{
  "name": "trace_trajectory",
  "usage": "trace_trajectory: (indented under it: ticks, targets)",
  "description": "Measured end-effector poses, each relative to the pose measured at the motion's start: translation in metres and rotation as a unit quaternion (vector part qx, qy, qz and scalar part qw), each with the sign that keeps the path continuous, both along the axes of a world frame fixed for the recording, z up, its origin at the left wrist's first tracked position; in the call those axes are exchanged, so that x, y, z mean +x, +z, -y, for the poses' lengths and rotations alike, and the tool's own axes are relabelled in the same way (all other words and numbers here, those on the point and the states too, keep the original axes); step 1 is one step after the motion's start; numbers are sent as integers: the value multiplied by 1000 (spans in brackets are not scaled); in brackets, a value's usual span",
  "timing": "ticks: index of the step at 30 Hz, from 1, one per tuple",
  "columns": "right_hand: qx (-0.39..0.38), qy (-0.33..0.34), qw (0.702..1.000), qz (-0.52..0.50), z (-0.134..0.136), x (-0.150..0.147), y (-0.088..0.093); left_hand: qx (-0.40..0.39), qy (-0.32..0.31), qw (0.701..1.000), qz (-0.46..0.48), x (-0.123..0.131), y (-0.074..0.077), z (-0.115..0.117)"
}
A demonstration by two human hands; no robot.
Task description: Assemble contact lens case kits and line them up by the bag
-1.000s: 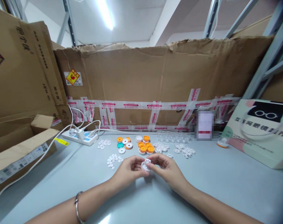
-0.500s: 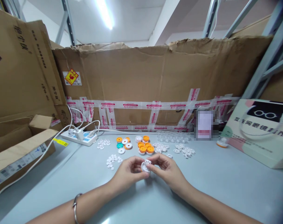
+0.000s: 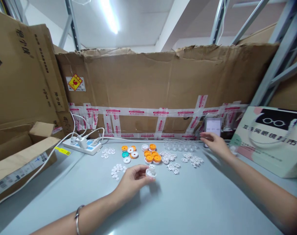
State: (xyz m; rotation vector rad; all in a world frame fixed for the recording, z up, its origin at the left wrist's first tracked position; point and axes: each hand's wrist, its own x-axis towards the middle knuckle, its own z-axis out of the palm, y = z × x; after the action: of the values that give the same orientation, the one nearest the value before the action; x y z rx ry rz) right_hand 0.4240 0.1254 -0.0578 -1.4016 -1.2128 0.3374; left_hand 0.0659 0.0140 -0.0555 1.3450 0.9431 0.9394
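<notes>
Over the middle of the grey table (image 3: 192, 205), your left hand (image 3: 133, 179) pinches a small white round part (image 3: 151, 172) between thumb and fingertips. It sits just above the surface, in front of the orange caps (image 3: 153, 157). Your right hand (image 3: 215, 143) is stretched out far right, fingers loosely spread and holding nothing. It hovers beside the clear pieces (image 3: 179, 145), just below a white card (image 3: 213, 126), with the printed paper bag (image 3: 268, 140) near.
</notes>
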Motion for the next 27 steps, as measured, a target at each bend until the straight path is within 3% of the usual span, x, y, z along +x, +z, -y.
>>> trace_trajectory:
  ticks: [4,8,13,16,20,21,24,27]
  targets:
    - [-35,13,998,44,-14,26,-23,1,-9,1000,0,1,0,0]
    - [-47,33,996,68,-21,20,-36,6,-7,1000,5,-1,-2,-1]
    - [-57,0,995,77,-19,16,-41,7,3,1000,1,-5,-4,-3]
    - [-40,-45,995,82,-10,15,-28,6,13,1000,-8,-5,-3,-4]
    - [20,-65,993,100,15,-15,21,24,23,999,-5,-4,3,-1]
    - [41,-41,993,103,25,-32,35,30,23,999,2,-3,5,1]
    - [68,166,984,15,61,-96,67,30,17,999,20,-3,9,4]
    - [30,333,942,-28,95,-154,74,29,9,999,28,-3,10,4]
